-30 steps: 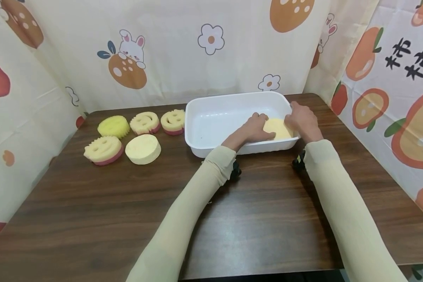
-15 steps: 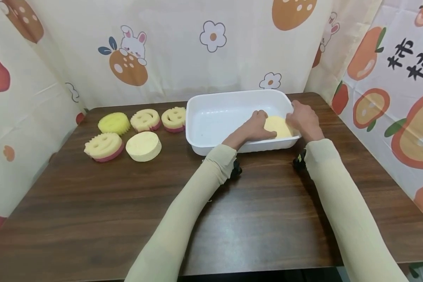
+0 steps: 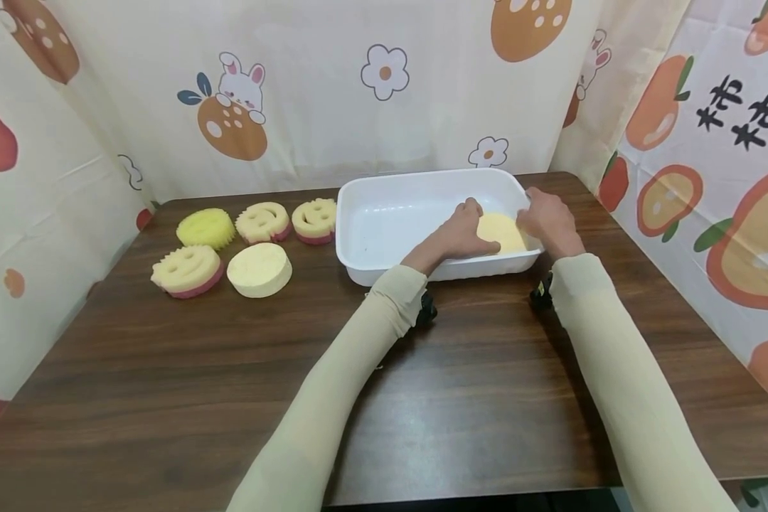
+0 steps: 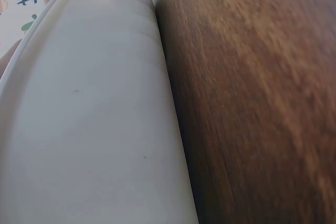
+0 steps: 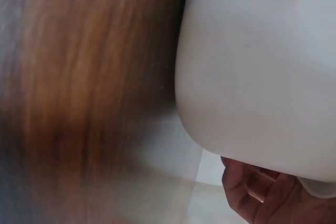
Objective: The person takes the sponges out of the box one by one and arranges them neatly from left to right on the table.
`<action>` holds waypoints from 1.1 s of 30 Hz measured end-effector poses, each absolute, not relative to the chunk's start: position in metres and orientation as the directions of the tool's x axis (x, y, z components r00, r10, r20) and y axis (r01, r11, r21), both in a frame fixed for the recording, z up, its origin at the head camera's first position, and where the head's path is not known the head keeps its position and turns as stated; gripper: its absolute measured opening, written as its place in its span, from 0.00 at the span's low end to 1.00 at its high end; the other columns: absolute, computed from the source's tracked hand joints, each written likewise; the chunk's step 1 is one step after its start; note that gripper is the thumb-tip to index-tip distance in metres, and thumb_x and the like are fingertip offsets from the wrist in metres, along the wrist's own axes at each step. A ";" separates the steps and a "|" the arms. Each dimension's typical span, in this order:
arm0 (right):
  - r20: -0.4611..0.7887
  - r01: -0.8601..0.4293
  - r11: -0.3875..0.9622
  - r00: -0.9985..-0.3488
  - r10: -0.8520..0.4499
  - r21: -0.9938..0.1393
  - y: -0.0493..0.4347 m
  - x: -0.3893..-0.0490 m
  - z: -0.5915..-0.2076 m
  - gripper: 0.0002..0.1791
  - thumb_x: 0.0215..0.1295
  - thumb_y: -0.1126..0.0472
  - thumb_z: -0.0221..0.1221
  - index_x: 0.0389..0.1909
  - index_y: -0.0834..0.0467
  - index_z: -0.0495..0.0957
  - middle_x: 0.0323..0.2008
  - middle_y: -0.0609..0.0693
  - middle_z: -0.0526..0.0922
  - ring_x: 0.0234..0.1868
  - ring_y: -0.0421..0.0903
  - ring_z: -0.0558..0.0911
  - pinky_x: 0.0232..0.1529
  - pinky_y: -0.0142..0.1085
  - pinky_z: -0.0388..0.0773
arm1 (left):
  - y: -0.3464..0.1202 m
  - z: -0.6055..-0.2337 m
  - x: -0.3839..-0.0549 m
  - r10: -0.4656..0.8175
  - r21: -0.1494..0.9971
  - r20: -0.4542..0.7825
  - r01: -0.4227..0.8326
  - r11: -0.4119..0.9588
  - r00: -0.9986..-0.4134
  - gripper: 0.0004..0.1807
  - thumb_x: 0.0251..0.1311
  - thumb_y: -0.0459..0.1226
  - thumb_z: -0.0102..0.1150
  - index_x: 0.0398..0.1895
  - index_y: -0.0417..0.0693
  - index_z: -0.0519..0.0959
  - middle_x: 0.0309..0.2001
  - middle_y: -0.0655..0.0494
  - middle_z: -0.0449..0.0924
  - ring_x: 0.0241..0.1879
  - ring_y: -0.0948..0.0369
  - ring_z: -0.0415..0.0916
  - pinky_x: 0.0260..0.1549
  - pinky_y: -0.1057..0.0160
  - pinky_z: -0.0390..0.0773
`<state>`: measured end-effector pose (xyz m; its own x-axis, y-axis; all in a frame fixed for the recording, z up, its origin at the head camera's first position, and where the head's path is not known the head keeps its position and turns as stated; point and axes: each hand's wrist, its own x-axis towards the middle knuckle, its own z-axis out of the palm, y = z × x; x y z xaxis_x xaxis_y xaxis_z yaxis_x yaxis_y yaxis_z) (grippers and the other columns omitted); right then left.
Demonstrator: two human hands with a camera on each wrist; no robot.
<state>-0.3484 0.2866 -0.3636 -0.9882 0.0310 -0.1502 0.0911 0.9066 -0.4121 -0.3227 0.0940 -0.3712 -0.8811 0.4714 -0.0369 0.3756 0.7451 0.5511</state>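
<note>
A white rectangular plastic basin (image 3: 384, 213) stands toward the back right of the table. Inside its right end lies a round pale-yellow sponge (image 3: 501, 233). My left hand (image 3: 464, 235) reaches over the near rim, its fingers and thumb curved round the sponge's left side. At the basin's right end my right hand (image 3: 548, 222) grips the rim, with the thumb side next to the sponge. The right wrist view shows curled fingers (image 5: 252, 190) outside the end wall. Only the basin's outer wall (image 4: 94, 103) fills most of the left wrist view; the left hand's grip is hidden there.
Left of the basin lie several round sponges: a bright yellow one (image 3: 206, 228), a plain pale one (image 3: 259, 270), and smiley-faced ones with pink undersides, such as the front-left smiley sponge (image 3: 187, 270). Printed curtains (image 3: 333, 107) stand behind the dark wooden table (image 3: 166, 398).
</note>
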 end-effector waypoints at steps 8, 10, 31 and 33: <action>-0.153 0.093 0.905 -0.988 0.031 -0.415 0.285 -0.345 -0.363 0.35 0.73 0.56 0.42 0.78 0.61 0.48 0.71 0.71 0.62 0.65 0.68 0.68 0.67 0.66 0.62 | 0.091 -0.369 -0.317 0.461 0.566 -0.009 0.375 0.734 -0.887 0.37 0.54 0.50 0.65 0.59 0.44 0.57 0.55 0.48 0.62 0.46 0.58 0.70 0.48 0.66 0.74; -0.154 0.086 0.907 -0.988 0.024 -0.413 0.284 -0.346 -0.364 0.35 0.73 0.56 0.42 0.78 0.62 0.47 0.71 0.71 0.61 0.65 0.68 0.67 0.67 0.66 0.62 | 0.090 -0.369 -0.316 0.462 0.562 -0.001 0.382 0.734 -0.887 0.37 0.55 0.50 0.65 0.59 0.44 0.57 0.55 0.48 0.62 0.46 0.59 0.69 0.47 0.67 0.74; -0.122 0.078 0.930 -0.992 0.036 -0.360 0.284 -0.344 -0.363 0.34 0.71 0.56 0.43 0.76 0.64 0.51 0.68 0.72 0.64 0.62 0.70 0.69 0.63 0.69 0.64 | 0.089 -0.369 -0.317 0.477 0.612 0.095 0.429 0.664 -0.874 0.33 0.64 0.47 0.59 0.66 0.43 0.59 0.58 0.45 0.66 0.54 0.57 0.70 0.52 0.66 0.73; -0.116 0.070 0.936 -0.993 0.032 -0.345 0.284 -0.344 -0.364 0.34 0.71 0.56 0.43 0.75 0.64 0.52 0.67 0.73 0.65 0.61 0.70 0.70 0.62 0.69 0.64 | 0.088 -0.369 -0.316 0.477 0.618 0.093 0.427 0.661 -0.874 0.34 0.64 0.47 0.59 0.67 0.43 0.60 0.60 0.44 0.66 0.56 0.57 0.70 0.53 0.66 0.74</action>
